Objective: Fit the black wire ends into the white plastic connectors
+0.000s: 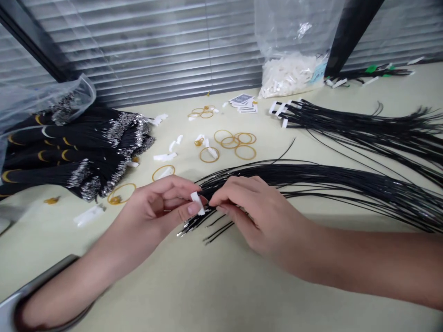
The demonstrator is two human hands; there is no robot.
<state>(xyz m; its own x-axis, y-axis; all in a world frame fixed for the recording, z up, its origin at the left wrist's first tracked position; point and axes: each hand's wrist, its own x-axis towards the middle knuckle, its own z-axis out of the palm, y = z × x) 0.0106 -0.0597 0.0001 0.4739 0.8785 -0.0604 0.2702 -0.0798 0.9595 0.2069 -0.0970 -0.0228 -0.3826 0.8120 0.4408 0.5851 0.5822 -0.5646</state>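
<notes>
A small white plastic connector [197, 203] is pinched between the thumb and fingers of my left hand [162, 203]. Just to its right, my right hand [256, 210] is closed, thumb against forefinger, on what looks like the end of a thin black wire; the fingers mostly cover it. Under and behind both hands lies a long loose bundle of black wires [321, 180]. Bare metal tips of these wires show below my fingers, pointing toward the lower left.
Bundles of black wires with metal terminals [117, 143] lie at left, partly under clear plastic. Rubber bands [245, 152] and white connectors are scattered mid-table. Playing cards [242, 100] and a bag of white connectors [289, 76] sit at the back. Wires with connectors [332, 115] lie at right.
</notes>
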